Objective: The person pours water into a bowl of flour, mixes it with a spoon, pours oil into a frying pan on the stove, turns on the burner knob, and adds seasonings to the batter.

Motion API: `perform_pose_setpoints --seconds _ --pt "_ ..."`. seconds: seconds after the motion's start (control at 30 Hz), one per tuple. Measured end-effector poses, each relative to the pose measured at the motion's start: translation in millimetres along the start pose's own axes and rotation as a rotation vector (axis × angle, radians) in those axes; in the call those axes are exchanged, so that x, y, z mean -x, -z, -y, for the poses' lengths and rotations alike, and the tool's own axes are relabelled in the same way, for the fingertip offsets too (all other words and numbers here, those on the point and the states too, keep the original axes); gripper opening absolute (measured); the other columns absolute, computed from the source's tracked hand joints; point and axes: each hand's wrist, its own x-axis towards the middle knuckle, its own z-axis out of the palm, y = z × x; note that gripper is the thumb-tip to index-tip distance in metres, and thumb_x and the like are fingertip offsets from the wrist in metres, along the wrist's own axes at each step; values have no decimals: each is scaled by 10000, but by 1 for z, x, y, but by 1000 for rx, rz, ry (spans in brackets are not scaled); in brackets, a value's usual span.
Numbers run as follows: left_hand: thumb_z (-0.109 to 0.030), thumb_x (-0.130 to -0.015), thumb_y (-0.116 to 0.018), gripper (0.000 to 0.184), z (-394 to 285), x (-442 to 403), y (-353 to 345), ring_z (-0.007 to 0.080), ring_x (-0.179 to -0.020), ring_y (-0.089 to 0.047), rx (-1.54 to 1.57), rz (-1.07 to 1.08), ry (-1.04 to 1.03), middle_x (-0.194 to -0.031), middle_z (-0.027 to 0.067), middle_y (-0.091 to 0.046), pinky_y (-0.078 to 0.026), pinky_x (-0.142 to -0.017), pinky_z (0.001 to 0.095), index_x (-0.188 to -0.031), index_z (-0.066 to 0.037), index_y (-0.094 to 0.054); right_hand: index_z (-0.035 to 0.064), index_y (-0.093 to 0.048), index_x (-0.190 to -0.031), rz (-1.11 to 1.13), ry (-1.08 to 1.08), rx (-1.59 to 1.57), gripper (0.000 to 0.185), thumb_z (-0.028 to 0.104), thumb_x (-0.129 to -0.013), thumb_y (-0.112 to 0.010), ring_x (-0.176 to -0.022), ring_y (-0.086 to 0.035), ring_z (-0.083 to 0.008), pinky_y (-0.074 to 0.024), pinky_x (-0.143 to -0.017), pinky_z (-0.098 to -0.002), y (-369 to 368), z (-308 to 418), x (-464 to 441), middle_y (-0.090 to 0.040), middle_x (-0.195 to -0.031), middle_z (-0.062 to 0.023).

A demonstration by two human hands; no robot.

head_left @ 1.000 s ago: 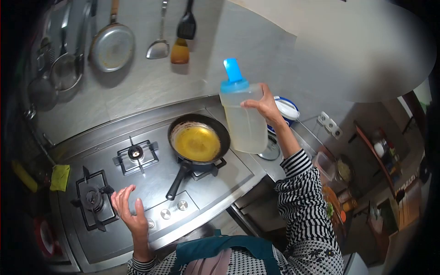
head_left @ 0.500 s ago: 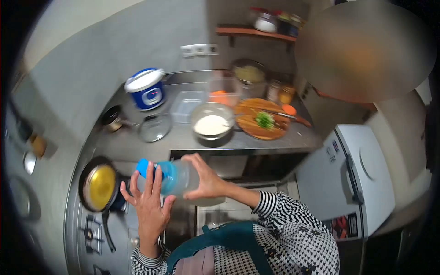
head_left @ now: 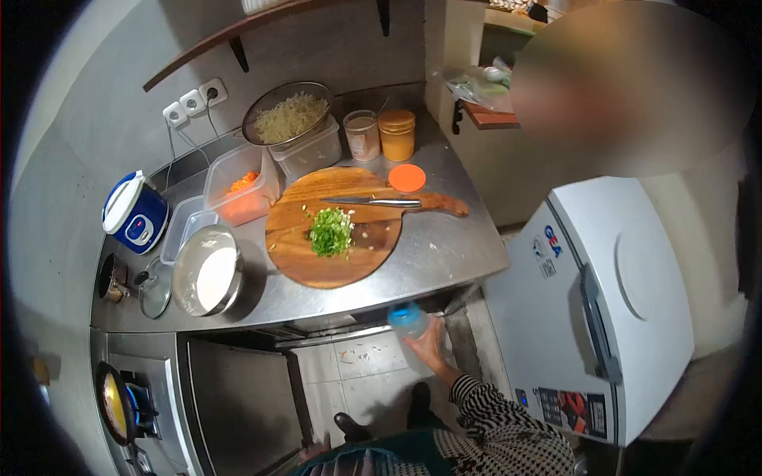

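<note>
In the head view, the person's right hand (head_left: 429,347) holds a translucent bottle (head_left: 407,322) with a blue lid, its fingers wrapped around the side from the right. The bottle is above the tiled floor (head_left: 373,401), just in front of the near edge of the counter (head_left: 444,258), with the white appliance (head_left: 591,309) off to the right. Only a blurred part of the left hand (head_left: 319,446) shows at the bottom edge, so whether its fingers grasp anything cannot be told. Good handling here likely means keeping the right fingers firmly round the body rather than the lid, the lid uppermost, and the base clear of the counter edge; whether the spout is sealed is too small to tell, so a steady, level wrist seems wise. A smooth bottle could slip if the fingers are greasy. On the counter, the cutting board (head_left: 294,258) bears chopped greens (head_left: 330,232) and a knife (head_left: 373,202), best left unbumped. At lower left, a pan (head_left: 127,424) sits over a lit burner (head_left: 145,406), which deserves watching.
</note>
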Motion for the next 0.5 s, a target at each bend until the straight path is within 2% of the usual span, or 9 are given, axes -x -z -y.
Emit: perform_pose_setpoints --seconds 0.1,0.3,0.5 --pt "-487 -864 -386 692 3 -39 -25 335 -1246 -306 125 -102 -36 -1331 201 -336 -223 -1017 473 -1375 -75 -170 -31 -303 -1217 -147 -165 103 821 258 -591 -749 -1130 -344 -383 -278 -967 -450 -35 -75 -69 -343 -1173 -253" --pt "-472 -869 -385 689 6 -92 -56 318 -1261 -284 293 -157 14 -1348 201 -305 -222 -1023 459 -1376 -66 -155 -32 -301 -1223 -71 -290 220 805 265 -611 -732 -1132 -350 -384 -287 -962 -447 -77 -164 -170 -345 -1182 -257" --pt "-457 -875 -385 687 14 -123 -85 301 -1276 -262 393 -122 84 -1365 202 -274 -220 -1028 445 -1377 -56 -141 -33 -300 -1229 -20 -315 319 789 273 -632 -715 -1133 -356 -385 -297 -956 -444 -126 -212 -217 -347 -1191 -261"
